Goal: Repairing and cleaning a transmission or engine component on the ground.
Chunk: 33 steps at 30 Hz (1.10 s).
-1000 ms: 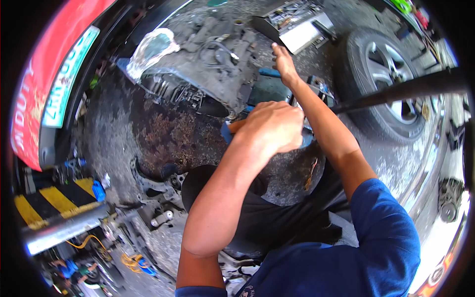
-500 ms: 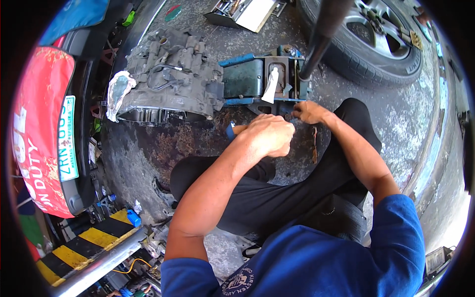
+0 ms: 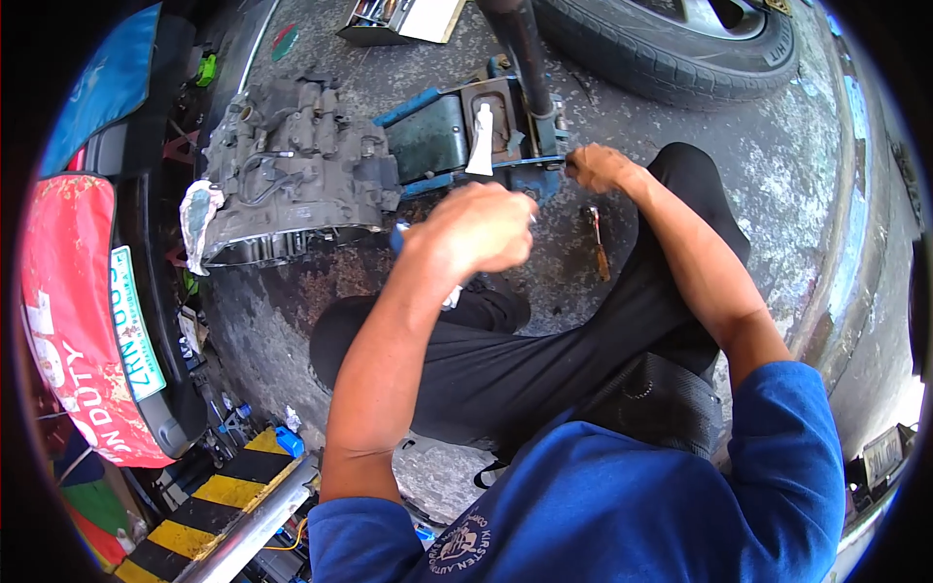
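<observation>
My left hand (image 3: 476, 225) is closed in a fist, slightly blurred, above my folded leg. A blue-ended thing (image 3: 398, 236) sticks out on its left side; its kind is hidden by the hand. My right hand (image 3: 601, 167) has its fingers curled at the near right corner of a blue floor jack (image 3: 428, 146), and what they grip there is hidden. On the jack's plate lies a white squeeze tube (image 3: 482, 141). Left of the jack, touching or nearly touching it, a grey gearbox casing (image 3: 301, 165) rests on the ground, its round open end toward me.
A ratchet-like tool (image 3: 599, 248) lies on the stained floor by my right knee. The jack's dark handle (image 3: 525, 58) rises beyond it. Behind are a wheel (image 3: 671, 63) and a toolbox (image 3: 374, 34). A red-covered car bumper (image 3: 83, 321) and a striped yellow-black bar (image 3: 214, 500) stand left.
The view has shifted, so the jack and gearbox sit farther left and higher. My left hand has moved toward me, away from the jack. My right hand stays at the jack's corner.
</observation>
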Each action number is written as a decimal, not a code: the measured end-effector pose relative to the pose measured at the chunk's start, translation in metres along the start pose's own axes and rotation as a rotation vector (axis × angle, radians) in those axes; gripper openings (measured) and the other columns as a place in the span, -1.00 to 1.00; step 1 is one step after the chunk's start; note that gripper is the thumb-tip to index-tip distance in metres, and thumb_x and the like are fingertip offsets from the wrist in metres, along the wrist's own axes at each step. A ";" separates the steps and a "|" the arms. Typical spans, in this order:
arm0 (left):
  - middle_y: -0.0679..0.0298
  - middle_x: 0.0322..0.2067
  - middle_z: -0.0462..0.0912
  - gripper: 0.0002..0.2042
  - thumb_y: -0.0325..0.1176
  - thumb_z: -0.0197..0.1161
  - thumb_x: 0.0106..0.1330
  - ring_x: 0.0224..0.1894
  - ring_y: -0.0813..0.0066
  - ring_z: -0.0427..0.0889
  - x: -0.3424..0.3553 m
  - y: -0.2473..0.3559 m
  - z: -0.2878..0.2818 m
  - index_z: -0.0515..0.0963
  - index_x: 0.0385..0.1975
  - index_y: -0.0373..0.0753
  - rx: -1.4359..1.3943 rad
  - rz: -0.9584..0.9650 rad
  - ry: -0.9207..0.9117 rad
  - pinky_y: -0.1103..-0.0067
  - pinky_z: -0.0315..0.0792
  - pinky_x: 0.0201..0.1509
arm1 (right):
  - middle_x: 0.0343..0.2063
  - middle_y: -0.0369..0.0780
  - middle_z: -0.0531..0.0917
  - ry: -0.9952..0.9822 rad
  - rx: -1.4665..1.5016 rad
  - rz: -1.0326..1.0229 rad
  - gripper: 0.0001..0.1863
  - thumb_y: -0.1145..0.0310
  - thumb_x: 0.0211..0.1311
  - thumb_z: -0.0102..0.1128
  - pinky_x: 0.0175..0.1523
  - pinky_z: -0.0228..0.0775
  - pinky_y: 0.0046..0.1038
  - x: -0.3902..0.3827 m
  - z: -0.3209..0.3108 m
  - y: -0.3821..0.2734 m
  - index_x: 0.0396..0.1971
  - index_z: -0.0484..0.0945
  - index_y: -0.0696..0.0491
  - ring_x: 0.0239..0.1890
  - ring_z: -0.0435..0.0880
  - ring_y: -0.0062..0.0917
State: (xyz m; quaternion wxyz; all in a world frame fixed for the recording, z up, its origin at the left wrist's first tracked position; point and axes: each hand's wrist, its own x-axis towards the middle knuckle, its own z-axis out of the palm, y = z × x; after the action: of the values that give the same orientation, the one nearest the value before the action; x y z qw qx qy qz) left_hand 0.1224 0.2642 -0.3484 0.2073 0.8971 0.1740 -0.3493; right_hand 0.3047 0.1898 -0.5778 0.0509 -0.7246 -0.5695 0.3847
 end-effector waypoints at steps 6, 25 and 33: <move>-0.16 -0.33 0.65 -0.71 -0.29 0.12 0.24 -0.15 -0.15 0.62 -0.031 -0.020 -0.033 0.58 -0.17 -0.35 -0.085 -0.151 0.302 0.16 0.45 -0.01 | -0.21 0.09 0.68 0.085 -0.049 0.196 -0.69 0.30 0.14 0.09 0.02 0.51 -0.12 0.021 0.010 0.050 -0.25 0.67 0.18 -0.08 0.69 -0.05; -0.11 -0.40 0.66 -0.80 -0.34 0.09 0.29 -0.24 -0.09 0.66 -0.103 -0.039 -0.010 0.56 -0.31 -0.35 -0.233 -0.241 0.563 0.14 0.51 -0.09 | -0.33 -0.19 0.71 -0.741 0.653 -0.232 -0.72 0.29 0.35 0.07 -0.26 0.54 -0.47 0.053 0.001 -0.073 -0.07 0.51 0.16 -0.34 0.69 -0.49; -0.04 -0.50 0.68 -0.85 -0.41 0.14 0.15 -0.38 0.01 0.72 -0.096 -0.056 0.008 0.62 -0.40 -0.32 -0.233 -0.153 0.611 0.23 0.58 -0.21 | -0.32 -0.21 0.70 0.104 1.098 -0.097 -0.75 0.27 0.37 0.04 -0.35 0.45 -0.53 0.137 -0.062 -0.174 -0.11 0.51 0.10 -0.43 0.63 -0.58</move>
State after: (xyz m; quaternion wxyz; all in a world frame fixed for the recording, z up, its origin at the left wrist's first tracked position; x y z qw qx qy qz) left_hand 0.0251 0.2919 -0.3010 0.2197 0.9150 0.3337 -0.0566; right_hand 0.2139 0.3914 -0.5139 0.4670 -0.5826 -0.3147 0.5860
